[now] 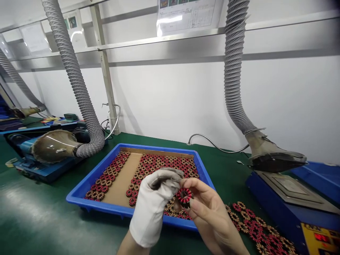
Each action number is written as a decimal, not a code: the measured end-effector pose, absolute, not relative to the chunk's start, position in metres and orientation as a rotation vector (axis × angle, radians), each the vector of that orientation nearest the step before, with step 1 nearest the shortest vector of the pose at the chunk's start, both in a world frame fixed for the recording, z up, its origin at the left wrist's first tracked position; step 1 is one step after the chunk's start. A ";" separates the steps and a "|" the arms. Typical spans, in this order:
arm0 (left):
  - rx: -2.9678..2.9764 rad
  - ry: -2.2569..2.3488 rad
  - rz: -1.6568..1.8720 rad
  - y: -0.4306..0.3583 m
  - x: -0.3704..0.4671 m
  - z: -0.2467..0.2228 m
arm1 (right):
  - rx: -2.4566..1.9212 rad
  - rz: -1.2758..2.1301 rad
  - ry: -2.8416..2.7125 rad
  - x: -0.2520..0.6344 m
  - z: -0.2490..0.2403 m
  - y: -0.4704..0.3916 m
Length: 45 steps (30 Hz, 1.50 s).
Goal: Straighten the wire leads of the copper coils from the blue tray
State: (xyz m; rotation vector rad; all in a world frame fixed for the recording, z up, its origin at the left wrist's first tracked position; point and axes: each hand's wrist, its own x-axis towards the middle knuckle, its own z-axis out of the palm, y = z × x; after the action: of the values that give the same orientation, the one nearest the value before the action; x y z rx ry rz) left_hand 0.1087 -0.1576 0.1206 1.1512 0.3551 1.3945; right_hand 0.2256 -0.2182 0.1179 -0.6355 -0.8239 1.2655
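Note:
A small wound stator core [184, 196] with red windings around a dark ring is held up in front of me, above the tray's near right part. My right hand [209, 209] is bare and grips it between thumb and fingers. My left hand [156, 198], in a white glove with greyish fingers, is closed right against the core's left side. Its fingertips are partly hidden, so what they pinch does not show. Behind and below both hands stands a blue tray [103, 207], with many similar red and tan cores lying in rows on brown cardboard.
More loose cores [255, 226] lie on the green bench [53, 219] at right, beside a blue device [292, 205] with a red display. A fume hood [276, 156] hangs above it. Another hood [55, 146] sits by a blue machine [26, 163] at left.

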 end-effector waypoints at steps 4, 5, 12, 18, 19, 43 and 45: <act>1.132 0.389 1.581 -0.157 0.102 0.121 | -0.577 1.362 -0.759 0.228 0.114 -0.213; 1.187 0.421 1.589 -0.157 0.099 0.122 | -0.572 1.369 -0.719 0.228 0.112 -0.211; 2.185 0.542 1.458 -0.155 0.091 0.128 | -0.565 1.344 -0.413 0.220 0.113 -0.204; 2.203 0.468 1.604 -0.147 0.097 0.118 | -0.571 1.323 -0.401 0.219 0.116 -0.204; 2.177 0.470 1.588 -0.146 0.097 0.117 | -0.578 1.323 -0.406 0.220 0.116 -0.205; 1.204 0.357 1.297 -0.148 0.099 0.127 | -0.783 1.094 -0.754 0.210 0.116 -0.215; 1.150 0.356 1.420 -0.146 0.103 0.122 | -0.752 1.143 -0.734 0.210 0.117 -0.216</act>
State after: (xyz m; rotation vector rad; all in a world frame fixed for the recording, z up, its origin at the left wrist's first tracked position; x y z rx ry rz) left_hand 0.1030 -0.1463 0.1221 1.1503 0.3557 1.4198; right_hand 0.2102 -0.2158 0.1167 -0.7522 -0.7335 1.1426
